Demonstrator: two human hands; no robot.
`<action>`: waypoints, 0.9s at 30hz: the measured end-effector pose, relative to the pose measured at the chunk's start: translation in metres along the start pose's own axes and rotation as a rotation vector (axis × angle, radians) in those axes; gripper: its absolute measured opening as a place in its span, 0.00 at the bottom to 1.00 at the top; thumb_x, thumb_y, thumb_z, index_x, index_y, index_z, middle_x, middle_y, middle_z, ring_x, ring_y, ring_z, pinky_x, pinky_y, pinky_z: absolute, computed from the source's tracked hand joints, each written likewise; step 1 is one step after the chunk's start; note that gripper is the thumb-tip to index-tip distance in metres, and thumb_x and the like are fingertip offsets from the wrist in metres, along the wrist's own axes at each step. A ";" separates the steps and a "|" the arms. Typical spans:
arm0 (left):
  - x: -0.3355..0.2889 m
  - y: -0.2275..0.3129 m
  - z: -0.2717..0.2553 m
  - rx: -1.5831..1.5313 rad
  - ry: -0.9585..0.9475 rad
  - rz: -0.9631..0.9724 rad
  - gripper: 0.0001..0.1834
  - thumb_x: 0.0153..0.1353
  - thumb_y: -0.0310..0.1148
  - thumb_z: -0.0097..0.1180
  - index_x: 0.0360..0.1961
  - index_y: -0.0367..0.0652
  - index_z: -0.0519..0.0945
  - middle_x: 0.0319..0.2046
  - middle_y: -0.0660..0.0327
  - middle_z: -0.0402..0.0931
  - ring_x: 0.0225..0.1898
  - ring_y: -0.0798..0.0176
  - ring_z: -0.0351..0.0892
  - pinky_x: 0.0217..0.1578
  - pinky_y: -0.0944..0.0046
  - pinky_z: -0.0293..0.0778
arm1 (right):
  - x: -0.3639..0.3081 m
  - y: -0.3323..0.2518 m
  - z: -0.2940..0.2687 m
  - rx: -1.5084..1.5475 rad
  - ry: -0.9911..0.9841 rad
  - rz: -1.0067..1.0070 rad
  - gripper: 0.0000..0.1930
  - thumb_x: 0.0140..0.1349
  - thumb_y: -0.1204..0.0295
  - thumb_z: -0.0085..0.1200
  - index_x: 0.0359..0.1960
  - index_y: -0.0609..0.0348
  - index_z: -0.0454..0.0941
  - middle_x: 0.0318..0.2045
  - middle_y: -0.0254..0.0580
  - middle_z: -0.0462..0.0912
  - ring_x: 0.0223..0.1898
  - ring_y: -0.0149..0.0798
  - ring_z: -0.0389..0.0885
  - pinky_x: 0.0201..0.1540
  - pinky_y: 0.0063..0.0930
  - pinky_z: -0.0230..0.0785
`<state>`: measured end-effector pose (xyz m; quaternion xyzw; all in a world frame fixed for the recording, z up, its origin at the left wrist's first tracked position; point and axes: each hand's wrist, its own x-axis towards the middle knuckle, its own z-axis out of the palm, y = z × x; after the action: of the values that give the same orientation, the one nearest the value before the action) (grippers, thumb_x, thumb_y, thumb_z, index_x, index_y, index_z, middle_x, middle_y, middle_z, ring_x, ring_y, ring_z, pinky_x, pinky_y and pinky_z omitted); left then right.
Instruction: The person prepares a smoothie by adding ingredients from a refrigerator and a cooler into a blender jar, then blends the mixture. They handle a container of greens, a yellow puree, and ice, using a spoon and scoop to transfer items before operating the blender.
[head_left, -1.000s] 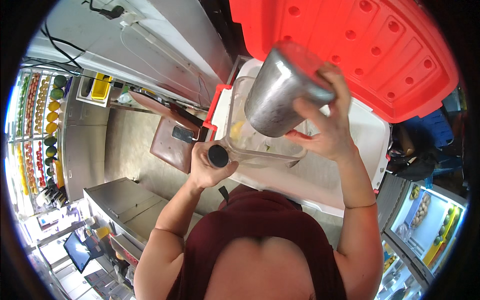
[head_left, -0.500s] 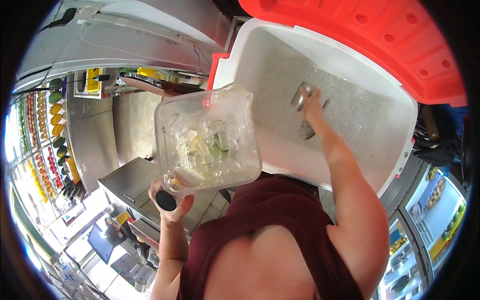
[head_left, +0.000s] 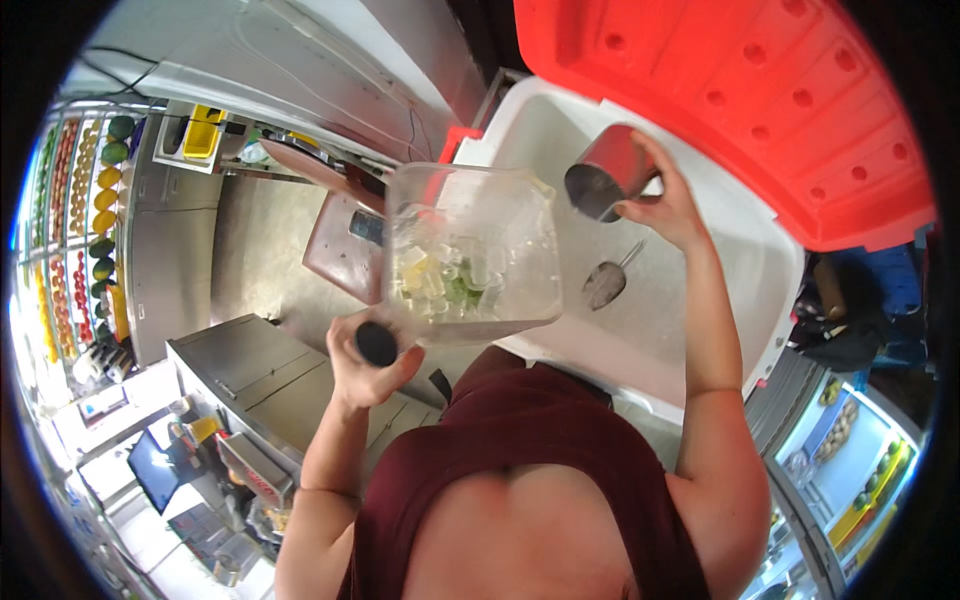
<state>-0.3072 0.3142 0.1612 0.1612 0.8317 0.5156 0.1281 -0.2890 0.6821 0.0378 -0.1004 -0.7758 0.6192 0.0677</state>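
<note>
My left hand point(head_left: 372, 358) is closed round a black-ended handle at the near side of a clear square pitcher point(head_left: 480, 185). Ice cubes, yellow-white pieces and green bits point(head_left: 450, 285) lie in the bottom of the pitcher. In my right hand point(head_left: 668, 200) is a metal cup point(head_left: 615, 165), gripped from its right side and tilted with the mouth toward the pitcher. I cannot make out what is inside the cup. Below it, a metal ice scoop point(head_left: 605, 285) rests in the white cooler point(head_left: 745, 300), on a pale bed of ice.
The cooler's red lid point(head_left: 735, 110) stands raised at the far right. To the left are a steel counter point(head_left: 250, 360) and a brown board point(head_left: 340, 250) with a dark device on it. Rows of fruit point(head_left: 100, 200) line the far left; a lit display fridge point(head_left: 850, 450) is at the right.
My right hand has lifted the metal cup up out of the ice toward the cooler's far side. The pitcher has shifted right in view. The scoop stays lying in the cooler.
</note>
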 end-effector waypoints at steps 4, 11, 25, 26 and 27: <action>0.020 0.007 0.020 -0.121 -0.142 -0.048 0.09 0.35 0.29 0.60 0.18 0.36 0.74 0.13 0.68 0.68 0.17 0.75 0.64 0.20 0.72 0.63 | -0.012 -0.134 -0.011 -0.248 0.186 -0.326 0.46 0.28 0.74 0.69 0.56 0.47 0.61 0.57 0.44 0.54 0.56 0.45 0.59 0.51 0.41 0.66; 0.037 0.024 0.046 -0.246 -0.234 0.021 0.09 0.36 0.29 0.61 0.18 0.36 0.75 0.15 0.69 0.70 0.20 0.77 0.65 0.22 0.72 0.64 | -0.040 -0.182 0.002 -0.544 0.118 -0.665 0.39 0.24 0.74 0.71 0.47 0.48 0.69 0.59 0.51 0.47 0.59 0.54 0.54 0.52 0.41 0.64; 0.022 0.028 0.043 -0.181 -0.108 -0.033 0.09 0.36 0.30 0.60 0.17 0.36 0.74 0.15 0.69 0.69 0.19 0.76 0.65 0.22 0.71 0.64 | -0.031 0.032 -0.038 -0.386 0.083 -0.078 0.48 0.31 0.65 0.71 0.57 0.55 0.56 0.54 0.55 0.54 0.59 0.52 0.52 0.57 0.39 0.56; 0.016 0.033 0.037 -0.180 -0.093 -0.118 0.09 0.36 0.30 0.61 0.17 0.36 0.74 0.15 0.70 0.69 0.20 0.77 0.65 0.22 0.72 0.64 | -0.031 0.062 -0.025 -0.474 -0.007 0.017 0.50 0.31 0.63 0.71 0.58 0.55 0.55 0.57 0.57 0.52 0.60 0.54 0.50 0.58 0.40 0.53; 0.010 0.034 0.033 -0.208 -0.034 -0.092 0.09 0.36 0.30 0.60 0.19 0.36 0.76 0.17 0.70 0.71 0.21 0.77 0.67 0.23 0.73 0.65 | -0.030 0.082 -0.011 -0.560 -0.107 0.104 0.51 0.30 0.60 0.70 0.60 0.55 0.54 0.59 0.60 0.49 0.62 0.56 0.47 0.60 0.40 0.50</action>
<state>-0.2987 0.3594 0.1771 0.1173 0.7779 0.5899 0.1820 -0.2510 0.7031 -0.0394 -0.1219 -0.9128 0.3882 -0.0356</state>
